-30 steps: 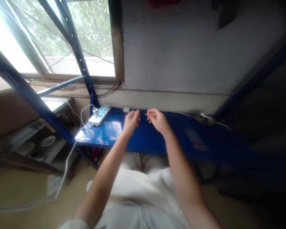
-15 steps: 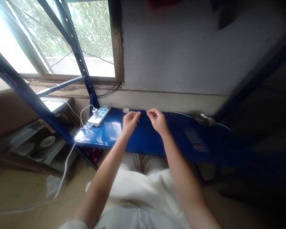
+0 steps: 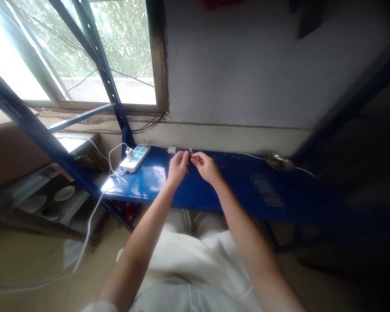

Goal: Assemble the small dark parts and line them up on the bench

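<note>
Over the blue shelf [image 3: 195,190] my two hands meet, fingertips almost touching. My left hand [image 3: 177,168] is closed in a pinch, with a bit of something red showing below its fingers; its kind is too small to tell. My right hand [image 3: 206,167] is pinched too, right beside the left fingertips; what it holds, if anything, is hidden. Just behind the fingertips a small pale piece [image 3: 191,151] shows, and I cannot tell whether it is held or lies on the shelf. A white charger plug [image 3: 172,150] lies behind my left hand.
On the shelf's left stands a white power strip [image 3: 135,158] with a plug and cable in it. A shiny metal dish [image 3: 278,161] sits at the back right. Several tiny bits lie behind my right hand. A blue upright post [image 3: 110,86] rises at the left, before the window.
My right hand has moved left, closing the gap to my left hand. The small pale piece now shows at the fingertips. My left hand has barely moved.
</note>
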`<action>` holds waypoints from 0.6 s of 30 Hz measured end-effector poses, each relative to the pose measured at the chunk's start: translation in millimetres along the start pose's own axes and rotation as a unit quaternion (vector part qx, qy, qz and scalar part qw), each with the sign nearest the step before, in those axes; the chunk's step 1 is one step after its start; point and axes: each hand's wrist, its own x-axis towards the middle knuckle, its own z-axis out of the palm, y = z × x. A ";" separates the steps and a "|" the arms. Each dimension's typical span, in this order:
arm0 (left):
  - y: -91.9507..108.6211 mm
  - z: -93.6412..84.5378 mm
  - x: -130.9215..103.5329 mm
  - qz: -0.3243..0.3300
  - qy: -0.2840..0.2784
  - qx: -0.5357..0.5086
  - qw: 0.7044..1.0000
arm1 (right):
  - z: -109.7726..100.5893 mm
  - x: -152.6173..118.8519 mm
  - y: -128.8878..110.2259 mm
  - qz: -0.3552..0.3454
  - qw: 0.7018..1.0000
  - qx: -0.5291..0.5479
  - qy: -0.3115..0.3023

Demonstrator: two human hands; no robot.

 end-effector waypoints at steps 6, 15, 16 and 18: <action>-1.1 4.8 2.8 -0.005 -0.008 -0.013 1.000 | -6.0 0.8 0.3 -0.007 0.999 -0.028 -0.029; -20.7 2.1 -0.5 -0.043 -0.019 -0.011 0.999 | -17.6 13.1 15.8 0.008 0.991 -0.054 0.123; -28.7 1.1 -1.3 -0.052 -0.014 0.001 0.999 | -19.9 14.9 18.5 0.013 0.988 -0.059 0.141; -47.7 -1.0 -2.5 -0.080 -0.008 0.032 0.996 | -24.9 17.1 25.5 0.026 0.982 -0.072 0.172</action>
